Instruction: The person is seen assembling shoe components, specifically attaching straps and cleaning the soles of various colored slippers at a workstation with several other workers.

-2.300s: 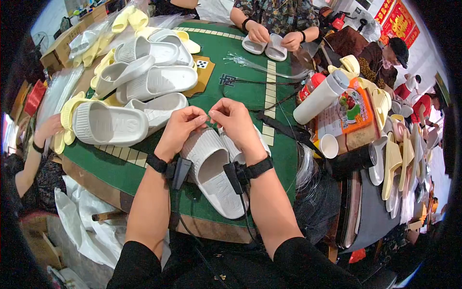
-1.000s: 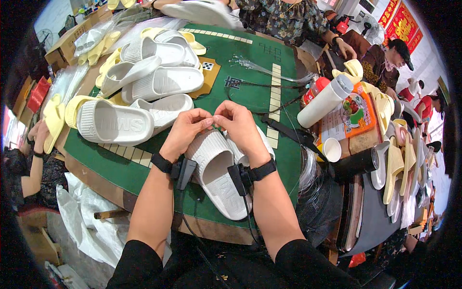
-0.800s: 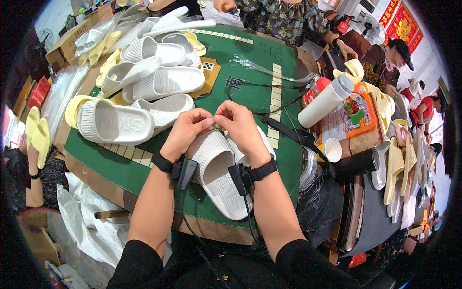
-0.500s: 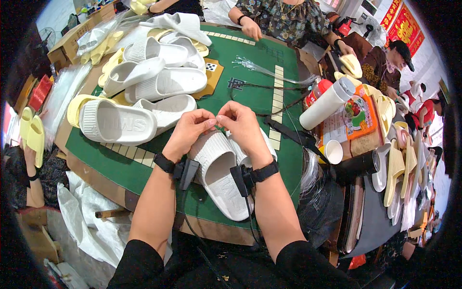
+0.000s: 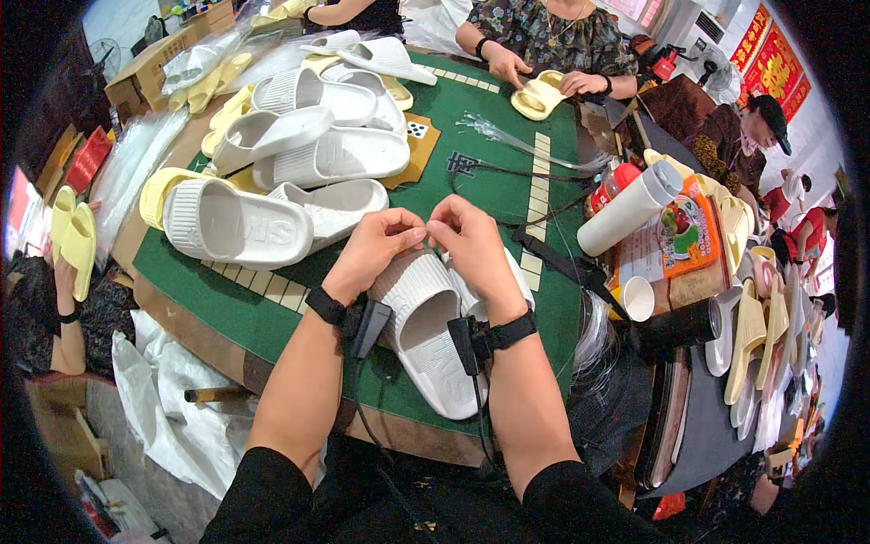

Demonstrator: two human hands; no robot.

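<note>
Fingertips of the left hand [image 5: 372, 252] and right hand [image 5: 471, 247] are being pressed together, pinching something too small to tell. Directly beneath, a white slipper [image 5: 426, 331] is being kept on the green desk [image 5: 245, 313], long axis running toward the person, both hands equally near.

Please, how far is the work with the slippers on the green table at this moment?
Done: I cannot tell which slippers are finished; white slippers lie piled at the table's far left. In hand: the left hand and right hand meet fingertip to fingertip above a white pair, pinching something too small to see. Left: cannot be judged; clear strands lie farther back.
</note>
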